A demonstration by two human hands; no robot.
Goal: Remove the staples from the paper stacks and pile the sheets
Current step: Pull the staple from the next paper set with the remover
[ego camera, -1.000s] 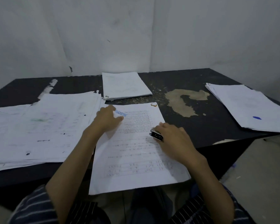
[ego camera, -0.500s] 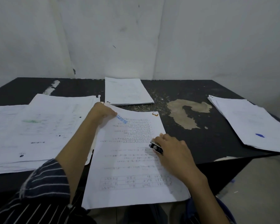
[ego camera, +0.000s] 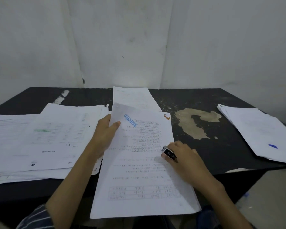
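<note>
Left hand: grasps the far left corner of the top sheet, thumb on the printed face and fingers behind it.
Right hand: fingers curl round a small metal tool; the hand rests on the right edge of the centre stack.
Small metal tool: black and silver, its tip pointing left over the printed page. Its type cannot be told.
Top sheet: the held corner is raised and bent off the stack, while the rest lies flat. A slanted blue stamp sits just beside the thumb.
Centre stack: lies directly before the person, with its near end overhanging the front edge of the table. Layered sheet edges show at the near right corner. An orange mark sits at the far right corner; what it is cannot be told.
Far stack: lies beyond the centre stack, partly hidden by the raised corner.
Left pile: loose, overlapping sheets spread across the left side of the table, just beside the left forearm.
Right stack: lies well apart at the right edge of the table and bears a blue mark.
Table: dark top with a pale worn patch between the centre stack and the right stack.
Sleeve: dark with light stripes, on the left arm at the lower edge of the view.
</note>
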